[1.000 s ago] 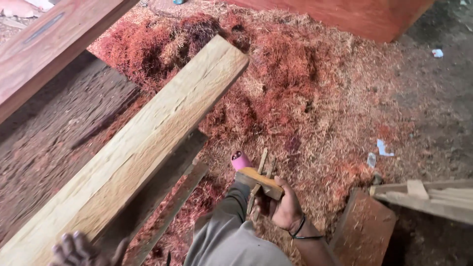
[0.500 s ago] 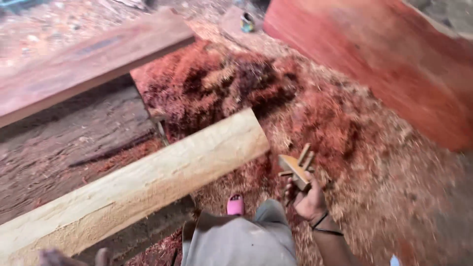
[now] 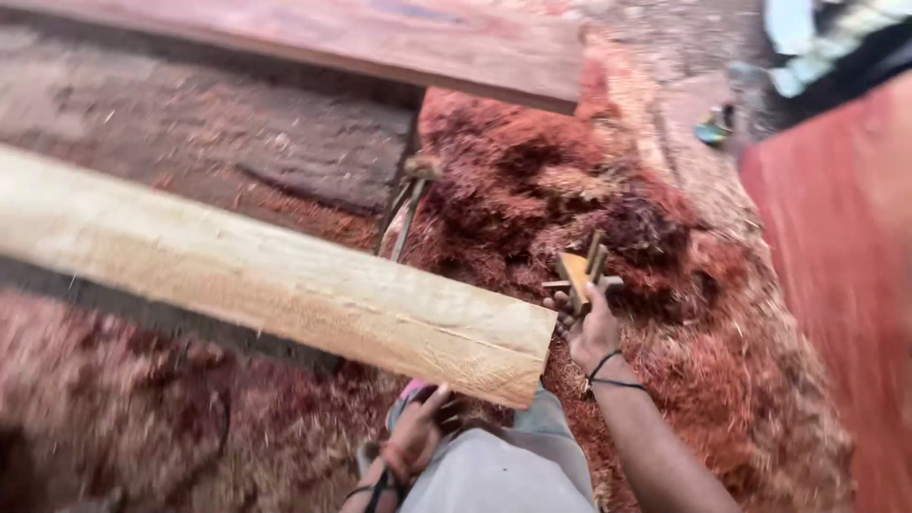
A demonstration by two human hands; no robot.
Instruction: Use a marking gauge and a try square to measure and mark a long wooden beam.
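My right hand (image 3: 594,331) is shut on a small wooden marking gauge (image 3: 578,274) with crossed stems, held above the red shavings just past the plank's cut end. A long pale wooden plank (image 3: 266,280) runs from the left edge to the middle of the view. My left hand (image 3: 416,439), with bands on the wrist, reaches up under the plank's near end, its fingertips at the lower edge. Motion blur hides whether it grips. My grey trouser leg (image 3: 494,475) fills the bottom middle, with a bit of pink slipper (image 3: 412,388) above the hand.
Red wood shavings (image 3: 570,190) cover the ground in heaps. A reddish board (image 3: 380,38) lies across the top over a dark rough bench surface (image 3: 190,123). A large red panel (image 3: 845,266) stands at the right. Small litter (image 3: 712,128) lies farther off.
The view has swung left, so the plank now lies nearly level across the frame. My right hand has kept the gauge and risen slightly. My left hand now shows under the plank's end.
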